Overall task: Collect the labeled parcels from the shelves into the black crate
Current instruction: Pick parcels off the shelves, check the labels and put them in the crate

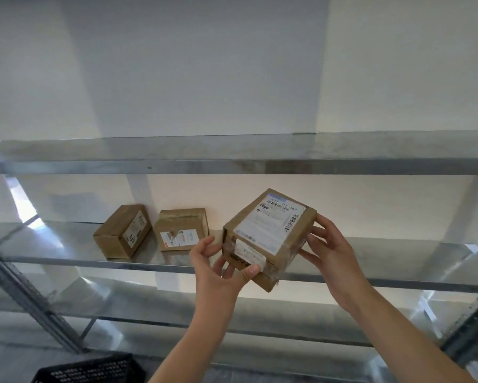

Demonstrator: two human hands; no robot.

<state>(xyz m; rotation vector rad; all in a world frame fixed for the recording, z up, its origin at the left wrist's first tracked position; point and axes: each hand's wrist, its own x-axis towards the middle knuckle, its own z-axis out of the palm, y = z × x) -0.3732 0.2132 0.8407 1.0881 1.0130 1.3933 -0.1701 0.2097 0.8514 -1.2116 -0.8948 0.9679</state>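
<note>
A metal shelf [66, 246] carries two cardboard boxes, side by side near its back edge: the left box [122, 232] lies turned at an angle, the right box [181, 229] shows a label on its front.

Two parcels [152, 230] on shelf [66, 241]; crate [88, 370] below left.

Both hands [271, 261] gripping labeled parcel [269, 236], black crate [88, 369] below

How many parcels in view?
3: one parcel held in both hands, left hand and right hand; two on the middle shelf, left box and the one beside it.
</note>
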